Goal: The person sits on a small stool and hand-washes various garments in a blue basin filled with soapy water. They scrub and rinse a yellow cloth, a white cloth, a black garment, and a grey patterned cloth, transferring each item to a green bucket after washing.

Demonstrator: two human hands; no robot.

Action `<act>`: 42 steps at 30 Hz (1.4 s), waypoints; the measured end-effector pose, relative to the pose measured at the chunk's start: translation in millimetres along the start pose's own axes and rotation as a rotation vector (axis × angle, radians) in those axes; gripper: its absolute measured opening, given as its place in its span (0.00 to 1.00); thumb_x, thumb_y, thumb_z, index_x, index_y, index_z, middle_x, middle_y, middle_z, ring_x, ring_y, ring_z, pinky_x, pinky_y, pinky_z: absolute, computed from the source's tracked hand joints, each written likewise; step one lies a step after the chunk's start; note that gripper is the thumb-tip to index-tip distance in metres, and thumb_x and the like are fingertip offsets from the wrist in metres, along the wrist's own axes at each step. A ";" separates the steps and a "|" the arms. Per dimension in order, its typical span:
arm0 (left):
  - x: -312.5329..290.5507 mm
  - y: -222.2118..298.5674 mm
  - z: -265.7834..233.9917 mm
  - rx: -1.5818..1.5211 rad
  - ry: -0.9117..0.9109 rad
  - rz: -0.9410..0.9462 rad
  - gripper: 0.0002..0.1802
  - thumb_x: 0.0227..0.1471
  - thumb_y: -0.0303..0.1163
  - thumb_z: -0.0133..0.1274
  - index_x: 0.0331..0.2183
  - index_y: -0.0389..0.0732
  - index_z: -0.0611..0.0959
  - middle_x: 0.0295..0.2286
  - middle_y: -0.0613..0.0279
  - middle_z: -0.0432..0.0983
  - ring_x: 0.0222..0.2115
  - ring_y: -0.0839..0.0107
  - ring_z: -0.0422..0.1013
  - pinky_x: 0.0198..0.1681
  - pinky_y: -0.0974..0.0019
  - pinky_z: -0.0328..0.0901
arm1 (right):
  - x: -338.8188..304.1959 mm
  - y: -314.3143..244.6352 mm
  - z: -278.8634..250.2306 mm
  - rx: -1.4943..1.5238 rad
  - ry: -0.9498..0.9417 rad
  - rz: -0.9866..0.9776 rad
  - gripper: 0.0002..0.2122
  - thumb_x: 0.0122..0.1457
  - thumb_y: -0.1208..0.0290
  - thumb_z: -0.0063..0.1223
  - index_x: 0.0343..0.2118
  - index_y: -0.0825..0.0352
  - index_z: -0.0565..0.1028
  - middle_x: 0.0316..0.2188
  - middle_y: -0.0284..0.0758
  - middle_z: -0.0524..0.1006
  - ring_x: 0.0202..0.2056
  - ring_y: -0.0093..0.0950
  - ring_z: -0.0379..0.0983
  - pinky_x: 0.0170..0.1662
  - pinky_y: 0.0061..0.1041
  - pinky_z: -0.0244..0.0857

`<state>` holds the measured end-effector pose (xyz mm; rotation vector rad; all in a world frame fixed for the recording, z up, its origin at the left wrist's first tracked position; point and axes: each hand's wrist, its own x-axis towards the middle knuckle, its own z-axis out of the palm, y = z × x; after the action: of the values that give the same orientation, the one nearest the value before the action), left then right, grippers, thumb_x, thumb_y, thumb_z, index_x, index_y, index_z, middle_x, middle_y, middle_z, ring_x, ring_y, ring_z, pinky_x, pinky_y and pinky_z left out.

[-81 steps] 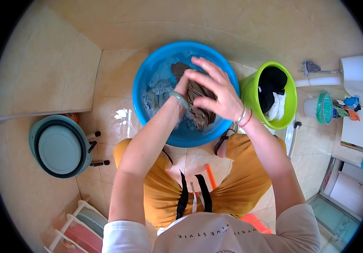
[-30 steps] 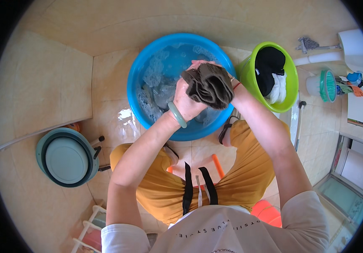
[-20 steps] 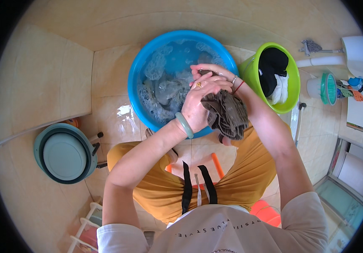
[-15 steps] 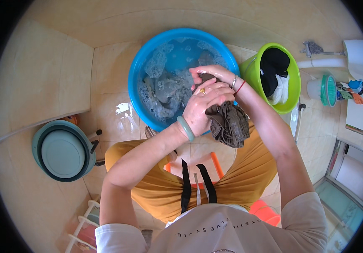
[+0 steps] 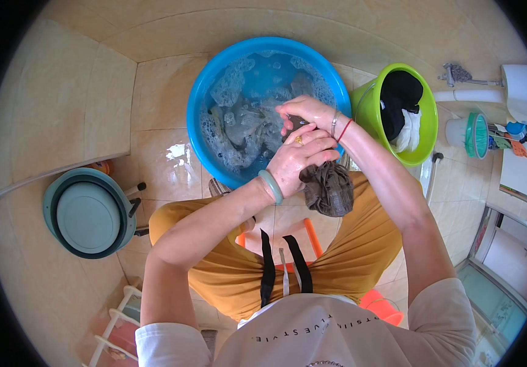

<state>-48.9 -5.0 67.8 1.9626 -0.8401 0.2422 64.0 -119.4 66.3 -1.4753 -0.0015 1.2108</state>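
Observation:
A wet, crumpled dark brown ribbed cloth (image 5: 327, 191) is gripped between my two hands over the near right rim of the blue basin (image 5: 196, 137). My left hand (image 5: 299, 160), below a pale green bangle, is closed round the middle of it, and the loose bunched end droops toward my knee. Farther up, the fingers of my right hand (image 5: 309, 113) curl over the other end, which mostly hides inside that hand. Soapy water fills the basin, with greyish cloth (image 5: 245, 131) lying in the suds.
Right of the basin, a lime green bucket (image 5: 430, 116) contains black and white fabric. A grey-green collapsible basin (image 5: 89, 217) leans at the left. Between my legs shows an orange-edged stool (image 5: 313, 237); a red-orange container (image 5: 383, 307) sits behind my right thigh.
The cloth's loose end has bunched up smaller and shifted slightly left. Both hands keep their hold, with my right wrist turned a little.

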 end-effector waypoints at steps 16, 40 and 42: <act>25.0 -68.2 -43.1 -1.564 0.916 -1.212 0.33 0.52 0.57 0.54 0.49 0.41 0.75 0.48 0.59 0.72 0.52 0.62 0.65 0.58 0.56 0.57 | -37.6 4.8 9.4 -0.102 0.714 -0.594 0.16 0.65 0.57 0.45 0.35 0.69 0.72 0.32 0.37 0.76 0.37 0.29 0.73 0.43 0.30 0.66; 94.5 -37.9 12.9 -1.117 0.515 -1.066 0.33 0.51 0.43 0.59 0.54 0.47 0.65 0.49 0.61 0.70 0.48 0.65 0.68 0.44 0.58 0.67 | -127.4 17.5 -26.6 -0.607 0.669 -0.721 0.25 0.47 0.75 0.57 0.51 0.71 0.69 0.46 0.50 0.73 0.47 0.45 0.71 0.52 0.30 0.64; 121.3 -41.7 36.1 -1.167 0.434 -1.067 0.34 0.50 0.44 0.59 0.55 0.50 0.64 0.50 0.60 0.69 0.49 0.64 0.67 0.45 0.55 0.67 | -157.4 12.5 -42.5 -0.570 0.715 -0.612 0.26 0.47 0.75 0.59 0.52 0.71 0.68 0.47 0.47 0.73 0.47 0.39 0.72 0.52 0.28 0.64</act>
<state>62.2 -77.7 78.8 0.9342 0.3953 -0.3839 11.3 -248.8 151.1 -2.1291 -0.3128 0.1431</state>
